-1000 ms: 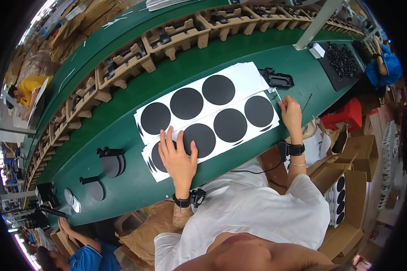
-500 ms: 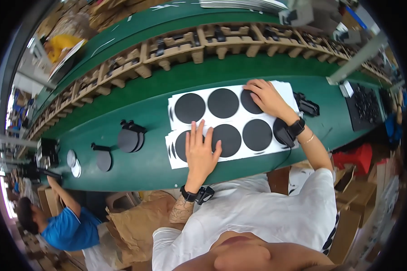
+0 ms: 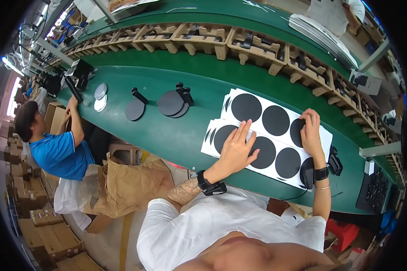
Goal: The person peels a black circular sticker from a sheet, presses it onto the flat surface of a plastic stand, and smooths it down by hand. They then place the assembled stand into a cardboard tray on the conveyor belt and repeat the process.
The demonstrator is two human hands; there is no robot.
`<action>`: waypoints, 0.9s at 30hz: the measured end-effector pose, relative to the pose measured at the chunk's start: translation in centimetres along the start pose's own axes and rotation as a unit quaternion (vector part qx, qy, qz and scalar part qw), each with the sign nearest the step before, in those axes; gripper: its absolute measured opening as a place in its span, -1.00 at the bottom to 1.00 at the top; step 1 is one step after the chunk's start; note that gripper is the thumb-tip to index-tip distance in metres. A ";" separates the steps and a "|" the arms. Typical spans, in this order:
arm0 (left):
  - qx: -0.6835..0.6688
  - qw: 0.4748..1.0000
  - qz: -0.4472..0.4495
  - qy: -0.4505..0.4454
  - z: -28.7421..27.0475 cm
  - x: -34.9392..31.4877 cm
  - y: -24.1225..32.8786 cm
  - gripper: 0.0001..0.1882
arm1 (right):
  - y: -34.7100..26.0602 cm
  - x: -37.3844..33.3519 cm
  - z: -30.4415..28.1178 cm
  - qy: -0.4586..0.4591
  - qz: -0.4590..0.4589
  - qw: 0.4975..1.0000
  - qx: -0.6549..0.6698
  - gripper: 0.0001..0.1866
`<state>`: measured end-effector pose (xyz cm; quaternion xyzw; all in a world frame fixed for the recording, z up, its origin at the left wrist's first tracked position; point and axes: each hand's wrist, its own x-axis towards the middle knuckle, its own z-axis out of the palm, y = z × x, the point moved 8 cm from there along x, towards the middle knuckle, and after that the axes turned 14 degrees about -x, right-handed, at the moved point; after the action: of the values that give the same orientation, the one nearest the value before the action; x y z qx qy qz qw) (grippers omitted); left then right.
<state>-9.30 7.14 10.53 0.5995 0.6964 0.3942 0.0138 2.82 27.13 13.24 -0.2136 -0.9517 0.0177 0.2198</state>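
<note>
Two stacks of white sheets bearing rows of round black pads lie on the green workbench in front of me. My left hand (image 3: 236, 150) rests with fingers stretched and apart on the near stack (image 3: 208, 143), across a black round pad (image 3: 224, 137). On the far stack (image 3: 324, 140), my right hand (image 3: 312, 132) touches the pad at the right end, its fingers bent but apart. That pad (image 3: 295, 131) is partly covered by the hand. A black computer mouse-like object (image 3: 306, 173) sits beside my right wrist, with a cable trailing from it.
Left on the bench (image 3: 135, 135) are black discs with hinged arms (image 3: 171, 103), another such piece (image 3: 134, 109) and pale discs (image 3: 101, 97). Cardboard trays (image 3: 199, 38) with black parts line the back. A co-worker in blue (image 3: 61, 151) sits at the left. Small black parts (image 3: 376, 185) lie right.
The view has turned, so the bench and sheets sit further right in the picture. My right hand's fingers have bent more over the pad. The left hand still lies on the near stack.
</note>
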 end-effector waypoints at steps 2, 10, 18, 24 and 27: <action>0.006 1.000 0.008 -0.015 0.0 0.2 0.1 -0.53 | -0.4 0.3 -0.2 -0.010 -0.003 1.000 -0.024 -0.72; 0.023 0.999 0.016 -0.036 1.6 0.9 1.5 -0.50 | 6.7 -2.4 0.6 0.061 0.122 0.967 0.213 -0.75; -0.177 0.984 -0.004 -0.019 -4.0 1.1 -1.6 -0.53 | 14.2 -4.3 4.6 0.231 0.177 0.593 0.751 -0.88; 0.063 0.938 -0.184 0.285 -15.7 -2.0 -15.1 -0.34 | 14.7 -5.1 4.0 0.201 0.155 0.532 0.808 -0.92; 0.107 0.958 -0.193 0.180 -15.8 -3.2 -22.9 -0.25 | 9.6 -2.7 1.2 0.142 0.179 0.585 0.778 -0.90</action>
<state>-35.09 -3.28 7.01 0.3706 0.8282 0.4083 -0.1005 8.34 34.85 9.82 -0.1266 -0.4737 0.7600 0.4266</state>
